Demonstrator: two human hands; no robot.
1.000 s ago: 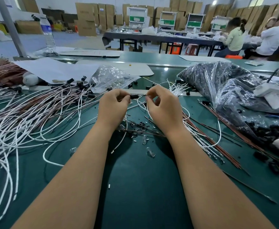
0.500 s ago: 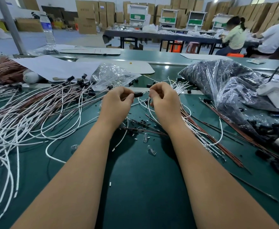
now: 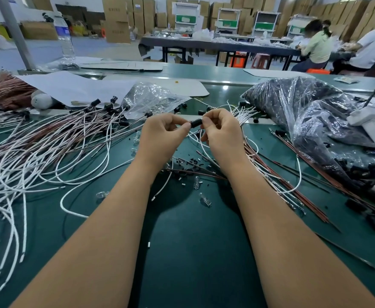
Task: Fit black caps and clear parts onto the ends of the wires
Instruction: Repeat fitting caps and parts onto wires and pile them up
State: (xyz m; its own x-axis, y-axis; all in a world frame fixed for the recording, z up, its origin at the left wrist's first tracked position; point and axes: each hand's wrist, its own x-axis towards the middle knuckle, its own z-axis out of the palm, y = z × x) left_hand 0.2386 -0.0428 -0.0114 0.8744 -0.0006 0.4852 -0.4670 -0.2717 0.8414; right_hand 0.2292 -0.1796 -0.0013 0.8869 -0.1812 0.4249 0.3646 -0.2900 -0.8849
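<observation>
Pinching one black cap point(image 3: 196, 123) between them — left hand point(image 3: 162, 138), right hand point(image 3: 221, 134).

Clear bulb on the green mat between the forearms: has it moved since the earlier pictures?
No. The clear bulb lies as before on the mat, just right of and below the other bulb.

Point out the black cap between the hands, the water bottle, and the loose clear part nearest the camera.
black cap point(image 3: 196, 123): head view, middle of its barrel.
water bottle point(image 3: 65, 38): head view, clear body below the label.
clear part point(image 3: 205, 199): head view, middle of the glass body.
</observation>
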